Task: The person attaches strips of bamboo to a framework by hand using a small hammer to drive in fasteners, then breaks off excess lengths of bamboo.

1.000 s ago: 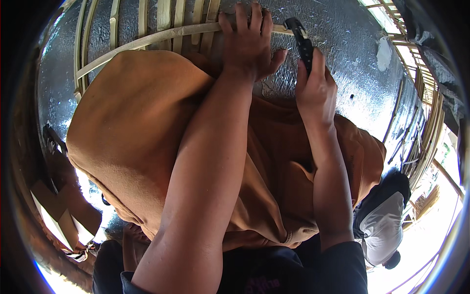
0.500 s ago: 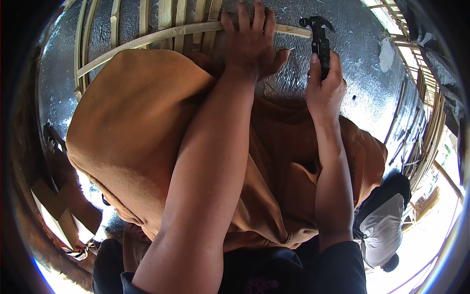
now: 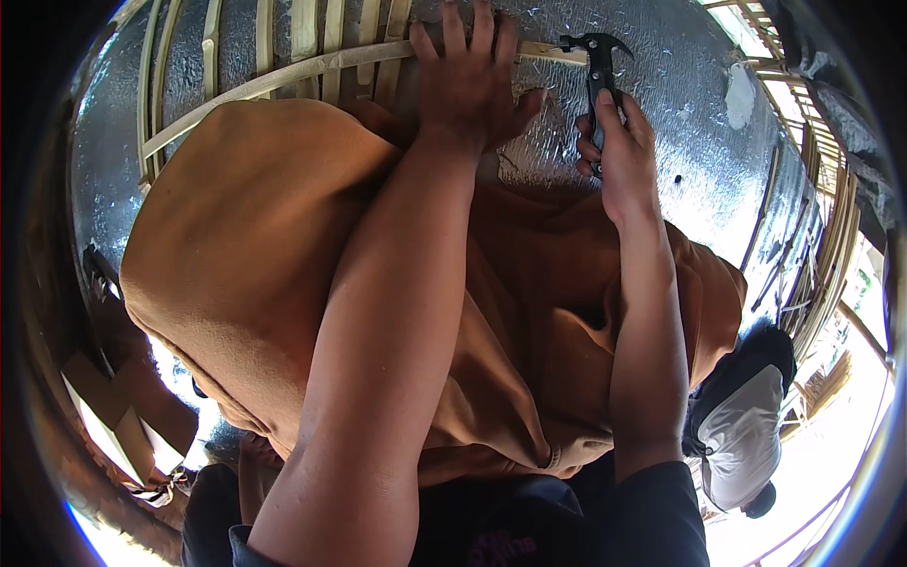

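Note:
A long pale bamboo strip (image 3: 283,72) lies crosswise over several upright slats on a silvery foil-covered surface. My left hand (image 3: 465,90) rests flat on this strip near its right part, fingers spread and pointing away from me. In my right hand (image 3: 625,156) is a black claw hammer (image 3: 601,76), its fingers wrapped round the handle. The hammer's head lies at the right end of the strip, claw turned to the right. Whether the head touches the strip I cannot tell.
Brown cloth (image 3: 255,208) covers my legs below the strip. Bamboo slats (image 3: 304,47) run side by side at the upper left. A cardboard box (image 3: 128,416) stands at lower left. A grey-and-black bag-like bundle (image 3: 742,435) is at lower right, and stacked bamboo (image 3: 820,255) lines the right.
The view has shifted slightly. My right hand has turned the hammer a little, so more of its handle shows below my fingers. My left hand stays pressed on the strip.

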